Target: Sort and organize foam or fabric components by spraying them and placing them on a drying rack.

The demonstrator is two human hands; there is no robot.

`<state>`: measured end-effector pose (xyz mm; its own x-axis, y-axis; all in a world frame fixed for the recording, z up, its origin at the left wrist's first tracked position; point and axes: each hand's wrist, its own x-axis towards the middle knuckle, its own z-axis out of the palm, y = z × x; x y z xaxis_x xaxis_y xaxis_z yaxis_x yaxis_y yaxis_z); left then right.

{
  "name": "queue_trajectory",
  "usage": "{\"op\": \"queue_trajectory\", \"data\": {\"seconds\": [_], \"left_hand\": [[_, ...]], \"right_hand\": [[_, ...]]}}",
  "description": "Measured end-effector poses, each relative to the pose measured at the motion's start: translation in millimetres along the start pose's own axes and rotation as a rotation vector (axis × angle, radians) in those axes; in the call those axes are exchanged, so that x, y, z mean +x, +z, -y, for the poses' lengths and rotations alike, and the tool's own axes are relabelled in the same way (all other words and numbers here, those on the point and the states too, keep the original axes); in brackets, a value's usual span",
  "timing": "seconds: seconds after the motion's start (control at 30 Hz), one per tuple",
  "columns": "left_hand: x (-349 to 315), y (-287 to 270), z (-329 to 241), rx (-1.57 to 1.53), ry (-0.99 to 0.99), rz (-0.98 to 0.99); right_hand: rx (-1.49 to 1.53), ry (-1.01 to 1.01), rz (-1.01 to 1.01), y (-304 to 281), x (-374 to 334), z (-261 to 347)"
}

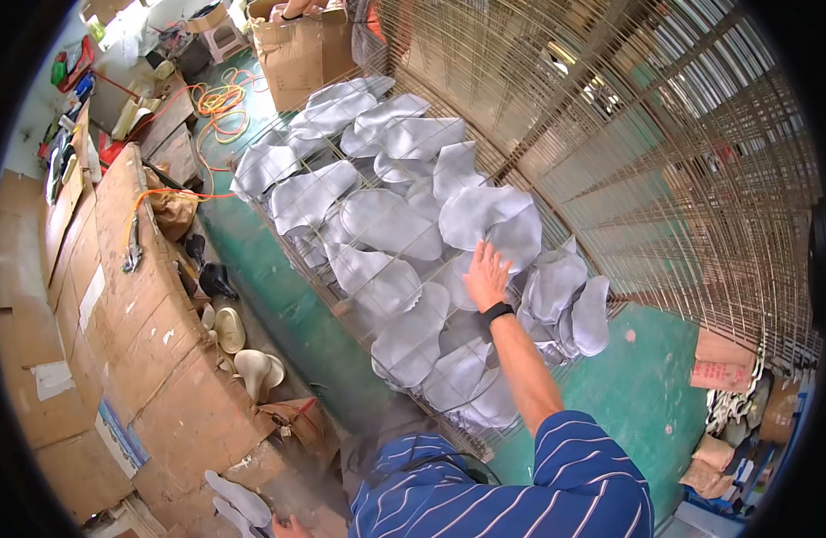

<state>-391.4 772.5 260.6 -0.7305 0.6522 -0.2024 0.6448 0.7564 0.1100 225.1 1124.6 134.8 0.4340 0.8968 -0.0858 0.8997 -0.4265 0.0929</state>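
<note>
Many thin, silvery-grey, sole-shaped sheets [391,224] lie overlapping on a wire rack [341,309]. My right hand [487,276], with a black band at the wrist, reaches over the rack with its fingers stretched out. The fingertips are at the lower edge of a large curled sheet [489,215]; whether they touch it I cannot tell. At the bottom edge, my left hand [292,528] is partly cut off. Its fingers are against a few grey sole-shaped pieces [238,502] and seem to hold them beside the cardboard-covered bench.
The cardboard-covered bench [135,323] runs along my left, with cream shoe forms [256,369] by its edge. A tall wire grid [646,152] rises at the right. Beyond the rack stand a cardboard box [301,58], another person's hand [296,7] and an orange hose [220,103].
</note>
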Motion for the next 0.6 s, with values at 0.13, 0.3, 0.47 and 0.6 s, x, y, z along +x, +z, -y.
{"op": "queue_trajectory", "data": {"seconds": [0.13, 0.3, 0.47, 0.6], "left_hand": [[11.5, 10.0, 2.9, 0.059, -0.067, 0.114], [27.7, 33.9, 30.1, -0.158, 0.030, 0.077], [26.1, 12.2, 13.5, -0.129, 0.081, 0.115], [25.5, -1.1, 5.2, -0.172, 0.015, 0.073]], "right_hand": [[0.040, -0.004, -0.099, 3.6, -5.0, 4.7], [0.227, 0.077, -0.150, -15.4, 19.3, 7.6], [-0.071, 0.087, -0.176, 20.6, 53.9, -7.9], [0.056, 0.110, -0.122, 1.0, 68.1, -31.6]]}}
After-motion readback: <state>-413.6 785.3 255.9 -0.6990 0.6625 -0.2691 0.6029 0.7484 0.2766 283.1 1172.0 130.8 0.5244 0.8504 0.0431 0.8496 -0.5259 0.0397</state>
